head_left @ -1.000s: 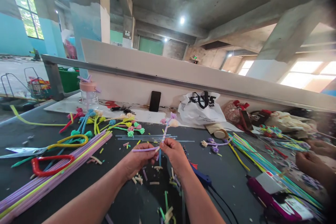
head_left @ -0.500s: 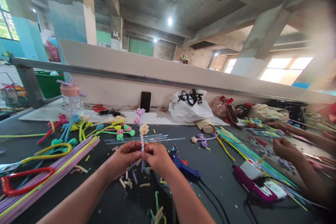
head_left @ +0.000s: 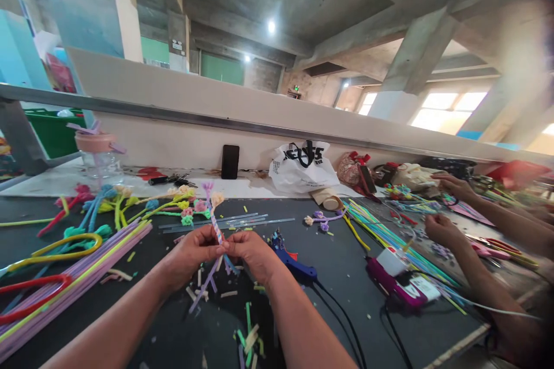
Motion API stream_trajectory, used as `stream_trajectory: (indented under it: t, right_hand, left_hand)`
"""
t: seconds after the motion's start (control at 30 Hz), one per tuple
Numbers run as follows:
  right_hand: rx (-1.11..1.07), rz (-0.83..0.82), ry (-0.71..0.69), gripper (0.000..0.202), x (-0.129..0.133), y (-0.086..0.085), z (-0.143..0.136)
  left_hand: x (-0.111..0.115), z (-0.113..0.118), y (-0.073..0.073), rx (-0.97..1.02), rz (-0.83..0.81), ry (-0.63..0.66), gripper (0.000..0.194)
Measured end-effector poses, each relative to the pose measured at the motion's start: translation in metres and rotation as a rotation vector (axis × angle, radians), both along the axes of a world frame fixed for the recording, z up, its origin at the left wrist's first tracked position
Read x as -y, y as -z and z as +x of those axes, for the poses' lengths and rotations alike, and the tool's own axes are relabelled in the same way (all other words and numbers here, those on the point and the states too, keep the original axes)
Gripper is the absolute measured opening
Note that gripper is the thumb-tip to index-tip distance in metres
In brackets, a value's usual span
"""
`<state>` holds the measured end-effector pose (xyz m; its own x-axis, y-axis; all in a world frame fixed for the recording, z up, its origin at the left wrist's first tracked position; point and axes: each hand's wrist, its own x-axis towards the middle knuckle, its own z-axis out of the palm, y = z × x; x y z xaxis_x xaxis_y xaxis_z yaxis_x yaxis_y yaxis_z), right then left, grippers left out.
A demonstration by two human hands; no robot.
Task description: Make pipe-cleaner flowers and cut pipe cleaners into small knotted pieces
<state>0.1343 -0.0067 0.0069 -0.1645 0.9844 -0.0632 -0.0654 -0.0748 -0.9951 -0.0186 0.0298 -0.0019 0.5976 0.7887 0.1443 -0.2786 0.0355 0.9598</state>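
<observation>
Between my two hands is a pipe-cleaner flower (head_left: pixel 216 220) with a purple and a cream bloom on top and a twisted striped stem. It tilts slightly to the left. My left hand (head_left: pixel 199 247) pinches the stem from the left, thumb and fingers together. My right hand (head_left: pixel 246 248) pinches the same stem low down from the right. Below the fingers, loose purple and blue pipe-cleaner ends (head_left: pixel 203 291) fan out toward the table. A blue glue gun (head_left: pixel 294 262) lies just right of my right hand.
Scissors with yellow and red handles (head_left: pixel 64 248) lie on a pipe-cleaner bundle (head_left: pixel 86 277) at left, near finished flowers (head_left: pixel 125 207). Offcuts (head_left: pixel 249 337) litter the black table. A purple power strip (head_left: pixel 398 285) and a co-worker's hands (head_left: pixel 445 230) are at right. Clear sticks (head_left: pixel 234 222) lie ahead.
The flower has tipped to the left, and its loose ends now spread apart below my fingers. Both hands keep their pinch. The view has turned slightly to the right.
</observation>
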Motion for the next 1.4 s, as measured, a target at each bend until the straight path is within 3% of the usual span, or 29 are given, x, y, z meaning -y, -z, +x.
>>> stream_trajectory:
  t: [0.13,0.43,0.63,0.8,0.97,1.1,1.17,1.4]
  right_hand:
    - [0.036,0.092,-0.034,0.034,0.0,-0.004,0.007]
    - [0.052,0.184,0.265,0.033,-0.012,-0.003,0.013]
    - [0.093,0.219,0.408,0.036,-0.018,0.003,0.018]
    - [0.276,0.271,0.456,0.033,-0.018,0.003,0.018]
    - [0.502,0.388,0.34,0.015,-0.014,-0.002,0.004]
    - [0.577,0.418,0.153,0.02,-0.014,-0.005,-0.004]
    - [0.758,0.403,0.093,0.023,-0.017,-0.003,-0.002]
    - [0.926,0.402,0.016,0.032,-0.026,0.007,0.009]
  left_hand:
    - [-0.005,-0.003,0.002,-0.049,0.063,-0.028,0.018]
    - [-0.004,-0.011,-0.006,-0.118,0.056,-0.051,0.012]
    - [-0.009,-0.01,0.001,-0.061,-0.025,-0.032,0.017]
    - [-0.015,-0.013,0.007,-0.036,-0.041,-0.023,0.018]
    - [-0.019,-0.012,0.013,-0.023,-0.009,-0.058,0.016]
    - [-0.021,-0.008,0.015,-0.051,0.009,-0.109,0.023]
    - [-0.024,-0.006,0.015,-0.062,0.005,-0.118,0.03]
    - [-0.027,-0.006,0.014,-0.105,-0.008,-0.131,0.033]
